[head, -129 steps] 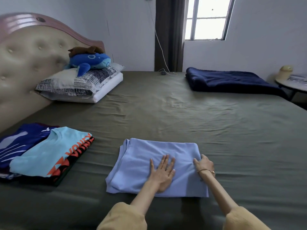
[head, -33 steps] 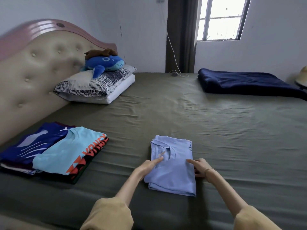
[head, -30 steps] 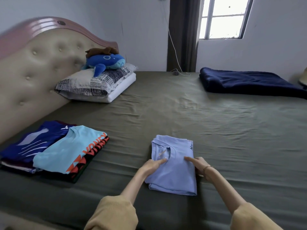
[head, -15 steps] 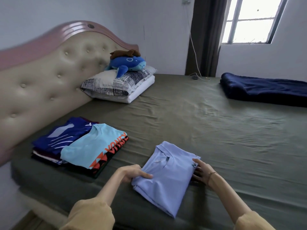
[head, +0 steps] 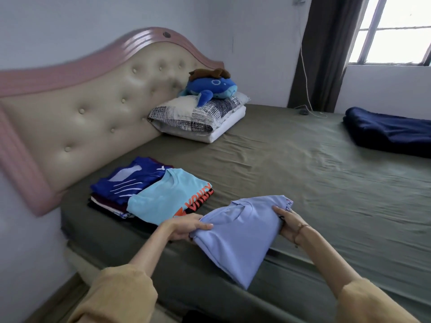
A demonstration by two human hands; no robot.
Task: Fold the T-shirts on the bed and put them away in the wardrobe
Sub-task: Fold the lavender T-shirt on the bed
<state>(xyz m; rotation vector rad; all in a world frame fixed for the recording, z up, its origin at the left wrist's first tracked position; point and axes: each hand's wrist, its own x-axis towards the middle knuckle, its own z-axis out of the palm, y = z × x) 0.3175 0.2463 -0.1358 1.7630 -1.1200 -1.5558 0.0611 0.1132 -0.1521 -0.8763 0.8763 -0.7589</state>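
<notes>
Olive sheet covers the bed (head: 291,173), and at its near edge, about 6 o'clock, the folded lavender T-shirt (head: 240,231) sits between 2 hands: left hand (head: 184,228) grips its left edge, thumb on top, right hand (head: 289,223) holds its right edge. At 9 o'clock lies the stack of folded T-shirts (head: 151,194); pillows (head: 198,117) sit at 12, a navy blanket (head: 387,134) at 2.
</notes>
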